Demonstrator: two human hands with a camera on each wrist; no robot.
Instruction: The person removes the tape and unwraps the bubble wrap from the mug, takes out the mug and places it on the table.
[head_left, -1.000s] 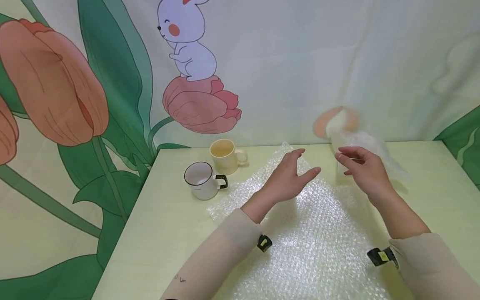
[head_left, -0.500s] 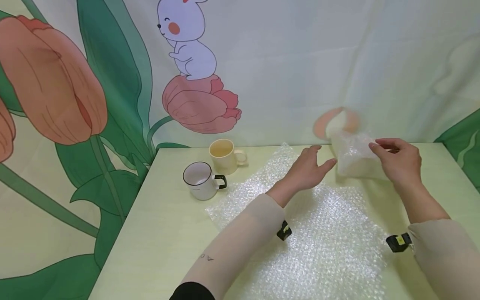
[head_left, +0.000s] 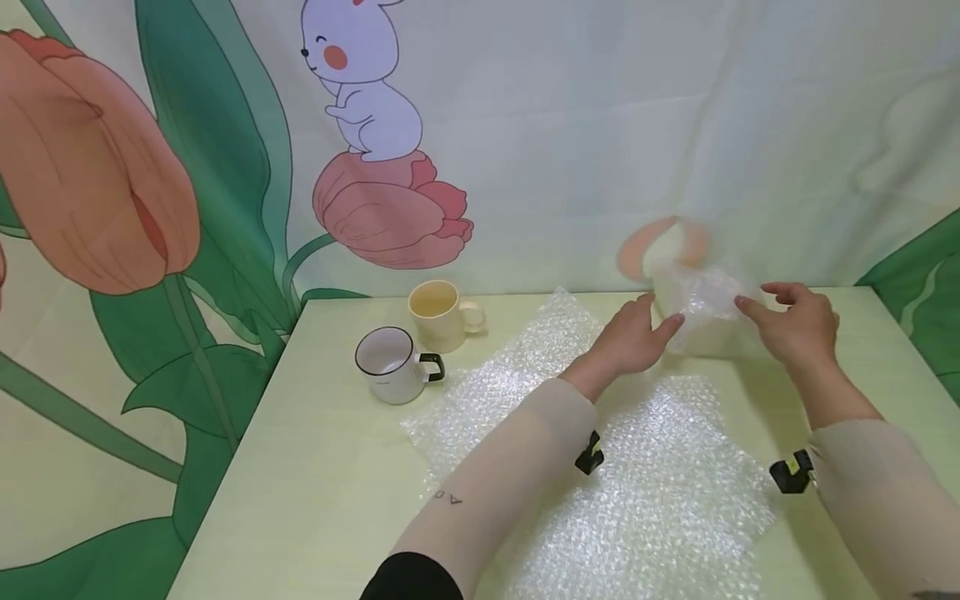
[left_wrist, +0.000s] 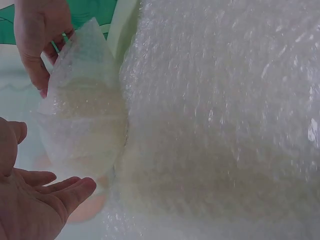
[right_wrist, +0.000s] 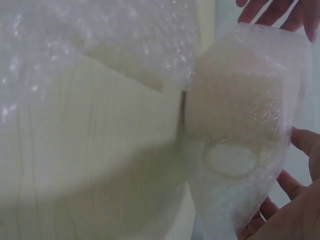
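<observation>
A bubble-wrapped mug stands at the back right of the table against the backdrop; its rounded handle shows through the wrap in the right wrist view. My left hand is at its left side, thumb and fingers spread apart. On the other side, my right hand has its thumb at the wrap's edge, with some fingers partly hidden behind the plastic in the right wrist view. Beneath my left forearm lies a large flat sheet of bubble wrap.
Left of the sheet stand a white mug with a dark rim and black handle, and a pale yellow mug behind it. A printed fabric backdrop rises along the back edge of the pale table.
My right hand has moved right, round to the far side of the wrapped mug, whose loose wrap has settled. My left hand has moved right, up to its near side.
</observation>
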